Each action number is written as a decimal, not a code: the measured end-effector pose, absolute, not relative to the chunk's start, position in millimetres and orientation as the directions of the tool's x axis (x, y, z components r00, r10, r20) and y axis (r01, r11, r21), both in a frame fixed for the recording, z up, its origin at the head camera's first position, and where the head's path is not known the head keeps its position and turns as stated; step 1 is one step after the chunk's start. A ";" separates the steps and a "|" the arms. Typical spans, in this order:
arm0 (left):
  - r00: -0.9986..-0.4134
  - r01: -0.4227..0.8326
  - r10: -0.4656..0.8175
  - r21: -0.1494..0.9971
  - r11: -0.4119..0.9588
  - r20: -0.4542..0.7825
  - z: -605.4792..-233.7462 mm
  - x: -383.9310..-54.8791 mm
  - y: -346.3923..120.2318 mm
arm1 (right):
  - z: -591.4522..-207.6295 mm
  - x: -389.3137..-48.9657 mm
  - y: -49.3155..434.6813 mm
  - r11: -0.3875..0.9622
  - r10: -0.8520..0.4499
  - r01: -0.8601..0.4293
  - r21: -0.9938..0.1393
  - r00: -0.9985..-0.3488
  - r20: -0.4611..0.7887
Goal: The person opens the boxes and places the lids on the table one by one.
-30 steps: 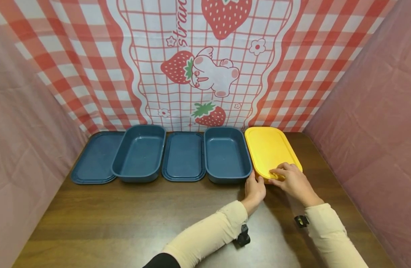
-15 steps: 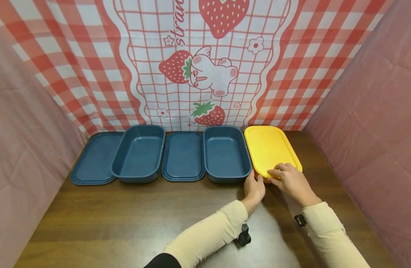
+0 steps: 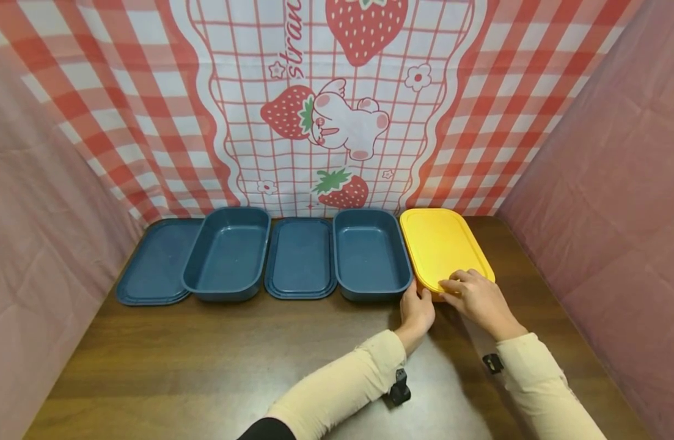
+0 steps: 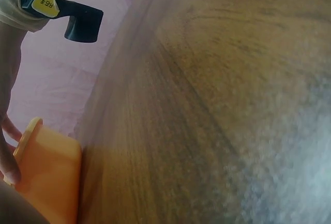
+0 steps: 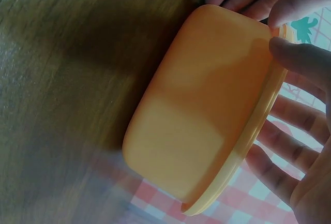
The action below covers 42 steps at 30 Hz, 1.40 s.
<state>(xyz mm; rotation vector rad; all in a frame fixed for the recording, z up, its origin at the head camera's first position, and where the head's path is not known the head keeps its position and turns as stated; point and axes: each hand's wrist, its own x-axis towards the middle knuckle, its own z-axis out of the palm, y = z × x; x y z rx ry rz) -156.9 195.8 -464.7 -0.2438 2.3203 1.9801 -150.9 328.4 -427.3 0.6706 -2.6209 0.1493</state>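
Observation:
An orange food container (image 5: pixel 201 89) with a yellow lid (image 3: pixel 441 241) on it stands at the right end of the row. My left hand (image 3: pixel 417 313) holds its near left corner, the thumb by the rim and the fingers along the side. My right hand (image 3: pixel 482 304) grips the lid's near edge, thumb (image 5: pixel 300 58) at the rim and fingers over the top. In the right wrist view, lid and container meet at the rim; the container's inside is hidden. The left wrist view shows only part of the orange wall (image 4: pixel 51 172).
Left of the orange container stand an uncovered blue container (image 3: pixel 372 256), a blue lid (image 3: pixel 302 260), a wider blue container (image 3: pixel 229 256) and another blue lid (image 3: pixel 161 263), all on the wooden table (image 3: pixel 205 366). A checked strawberry curtain (image 3: pixel 342 122) hangs close behind; pink cloth (image 3: pixel 600 183) borders the sides.
My right hand's fingers have shifted slightly along the lid's near edge, a little to the left. The left hand and the containers stay where they were.

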 end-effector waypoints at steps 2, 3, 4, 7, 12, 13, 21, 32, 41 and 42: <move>-0.985 -0.166 -0.067 0.974 0.157 -0.157 -465.1 -156.7 195.2 | -427.8 -150.7 329.1 0.878 -0.427 -0.478 -0.004 -0.789 0.442; -0.986 -0.161 -0.069 0.974 0.159 -0.151 -465.4 -156.8 195.1 | -427.6 -150.7 329.6 0.878 -0.423 -0.478 -0.010 -0.788 0.448; -0.987 -0.157 -0.071 0.974 0.161 -0.147 -465.5 -157.0 195.0 | -427.4 -151.0 329.9 0.879 -0.419 -0.477 -0.015 -0.786 0.454; -0.986 -0.159 -0.076 0.975 0.155 -0.148 -465.1 -157.6 195.3 | -425.7 -151.4 330.1 0.881 -0.409 -0.473 -0.026 -0.787 0.462; -0.986 -0.160 -0.078 0.978 0.131 -0.150 -463.0 -157.2 195.5 | -425.9 -152.3 330.3 0.879 -0.411 -0.476 -0.021 -0.780 0.472; -0.986 -0.157 -0.077 0.979 0.127 -0.148 -462.7 -156.8 195.3 | -426.2 -152.1 330.5 0.879 -0.412 -0.476 -0.018 -0.778 0.475; -0.988 -0.146 -0.068 0.983 0.114 -0.139 -463.1 -154.6 194.9 | -428.1 -151.2 332.2 0.876 -0.416 -0.482 -0.005 -0.761 0.498; -0.986 -0.160 -0.062 0.980 0.120 -0.154 -464.2 -156.3 197.5 | -428.8 -149.5 334.3 0.863 -0.428 -0.504 0.009 -0.723 0.543; -0.985 -0.171 -0.057 0.976 0.133 -0.164 -465.4 -156.1 198.5 | -428.4 -147.8 335.6 0.864 -0.430 -0.503 0.021 -0.717 0.548; -0.986 -0.167 -0.054 0.977 0.135 -0.161 -465.5 -155.8 198.4 | -428.3 -147.5 336.0 0.863 -0.431 -0.504 0.022 -0.714 0.552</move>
